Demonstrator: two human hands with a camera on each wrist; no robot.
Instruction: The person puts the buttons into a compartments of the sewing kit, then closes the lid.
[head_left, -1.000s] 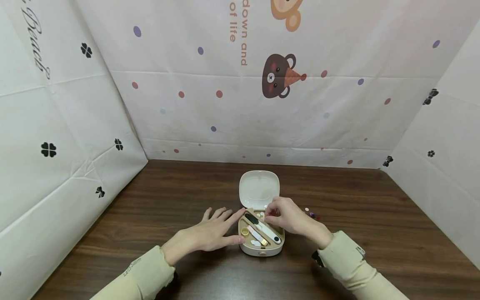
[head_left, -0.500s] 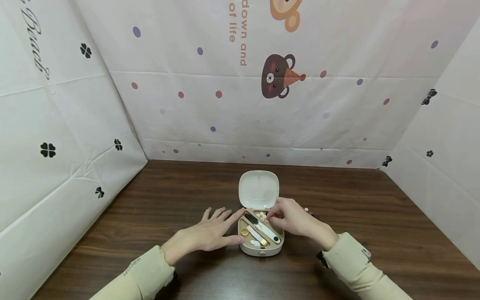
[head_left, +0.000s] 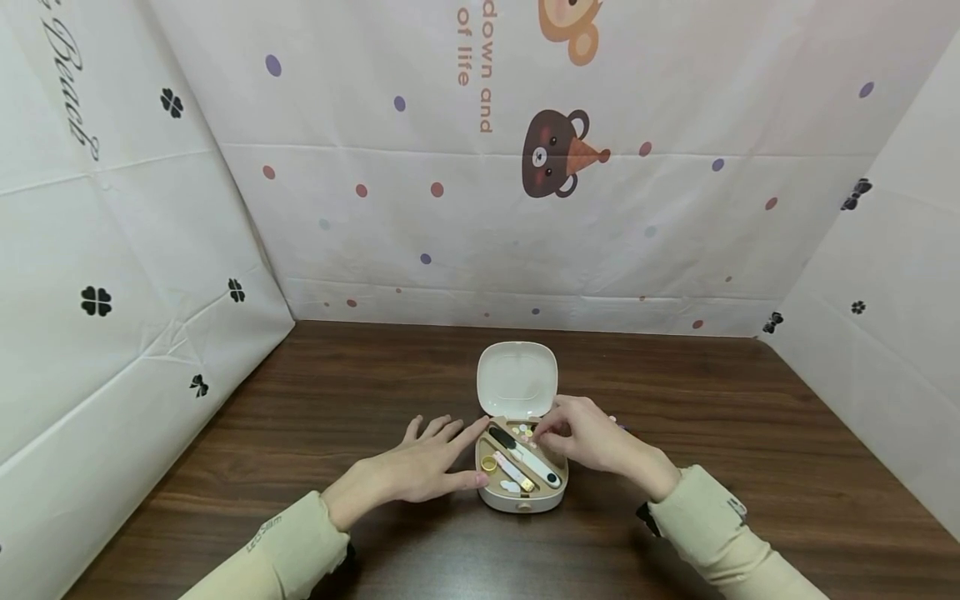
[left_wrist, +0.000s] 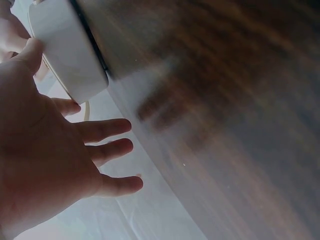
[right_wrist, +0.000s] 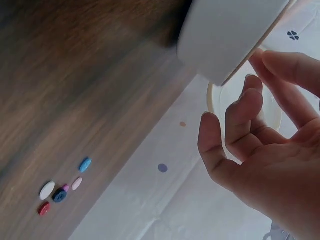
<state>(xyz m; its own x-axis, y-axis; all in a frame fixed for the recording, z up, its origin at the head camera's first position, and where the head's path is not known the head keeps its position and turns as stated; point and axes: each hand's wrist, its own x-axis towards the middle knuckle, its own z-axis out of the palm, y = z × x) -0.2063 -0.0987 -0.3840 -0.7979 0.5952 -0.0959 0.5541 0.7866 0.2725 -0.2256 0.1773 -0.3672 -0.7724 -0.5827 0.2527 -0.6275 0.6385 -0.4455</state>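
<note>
A small white box [head_left: 521, 503] stands with its lid [head_left: 517, 379] raised at the back. Small pale buttons [head_left: 523, 429] lie in its right rear compartment. Spread fingers of my left hand [head_left: 412, 471] touch the box's left side, with index and thumb at the rim. My right hand [head_left: 581, 429] reaches over the right rim, thumb and index finger brought together above the buttons. Its other fingers are bent. In the right wrist view the box wall [right_wrist: 225, 40] partly hides those fingertips, so whether a button is between them is unclear.
Across the box's middle lies a long white tool [head_left: 536, 465] with a dark end. Beside it are a gold ring-shaped piece [head_left: 489, 463] and a pink-and-gold strip [head_left: 512, 469]. Several loose buttons, including a white one [right_wrist: 47, 190], lie on the table right of the box.
Within the last second my right hand has shifted slightly right, uncovering more of the buttons in the compartment. Since half a second ago it has barely moved. My left hand stays in place.
</note>
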